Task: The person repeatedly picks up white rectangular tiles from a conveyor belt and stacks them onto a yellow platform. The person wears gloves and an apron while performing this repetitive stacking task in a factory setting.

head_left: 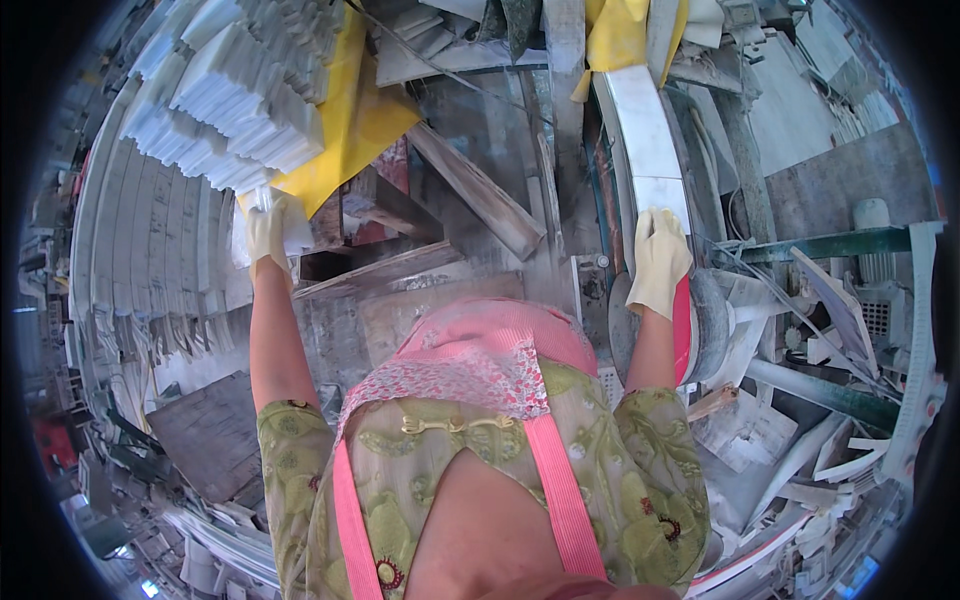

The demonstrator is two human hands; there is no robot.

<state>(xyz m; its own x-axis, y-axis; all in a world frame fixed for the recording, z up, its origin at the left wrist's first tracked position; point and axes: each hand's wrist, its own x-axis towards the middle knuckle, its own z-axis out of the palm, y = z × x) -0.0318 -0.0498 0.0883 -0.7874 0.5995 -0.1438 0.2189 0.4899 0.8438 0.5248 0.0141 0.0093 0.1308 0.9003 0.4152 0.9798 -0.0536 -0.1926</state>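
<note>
At the left, my left hand (268, 232), in a pale cream glove, closes its fingers on a white tile (297, 232) at the near edge of a stack. That stack of white stone tiles (240, 100) rises in uneven rows beside a yellow sheet (355, 135). On the right, my right hand (660, 258), gloved alike, has its fingers bent over the near end of a white tile (660, 195). This tile lies in line with another white tile (640, 130) on a narrow belt track (682, 325), whose red strip shows beside my wrist. My right fingertips are partly hidden.
Wooden beams (475, 190) lie between my arms. A yellow cloth (615, 40) hangs over the track's far end. Right of the track are a roller (710, 325), a green metal bar (830, 245) and broken slabs (840, 310). Long stacked slabs (130, 220) stand at the far left.
</note>
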